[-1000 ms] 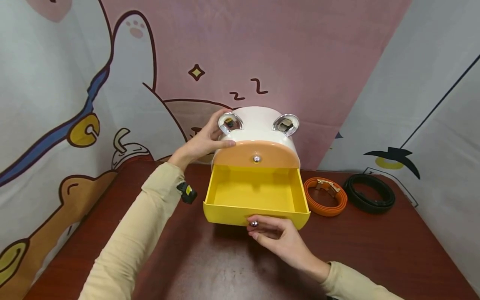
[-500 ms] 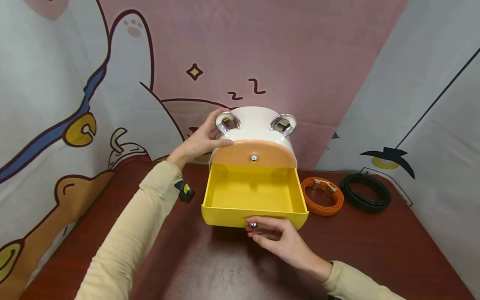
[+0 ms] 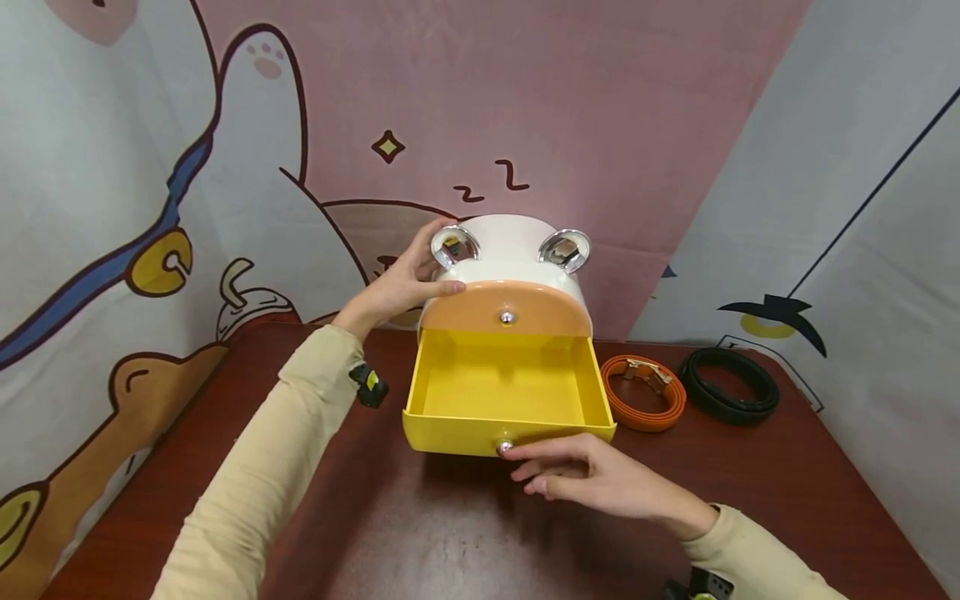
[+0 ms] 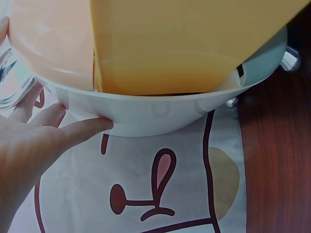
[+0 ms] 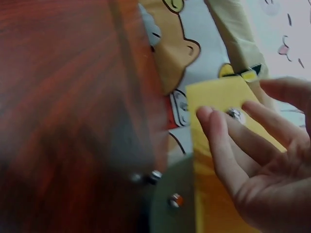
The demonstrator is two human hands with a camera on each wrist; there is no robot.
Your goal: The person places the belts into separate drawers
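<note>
Holding a white drawer box [image 3: 510,242] at its upper left shoulder with the left hand [image 3: 401,285]: gripping the shell with the thumb laid over the front, just beside the left chrome ear [image 3: 455,246], and with the other fingers against the side wall. Set near the middle of the tabletop [image 3: 442,533]'s far edge, in front of a cartoon-printed cloth [image 3: 600,108].

Slid out toward the near edge, in the lower slot, a yellow drawer [image 3: 502,383], with bare floor and walls in sight. Closed above it, a peach drawer [image 3: 551,308] with a round chrome knob [image 3: 507,317].

Before the yellow front, gripping nothing with the right hand [image 3: 603,479]: fingers loose and parted, with the index fingertip at the lower chrome knob [image 3: 504,448]. Cannot tell whether touching it or just beside it.

Toward the tabletop's far right corner, a coiled orange belt [image 3: 647,421] with a metal buckle [image 3: 651,368], just beside the drawer; farther right, close to that corner, a coiled black belt [image 3: 731,408]. Over both forearms, pale yellow sleeves [image 3: 262,467].
</note>
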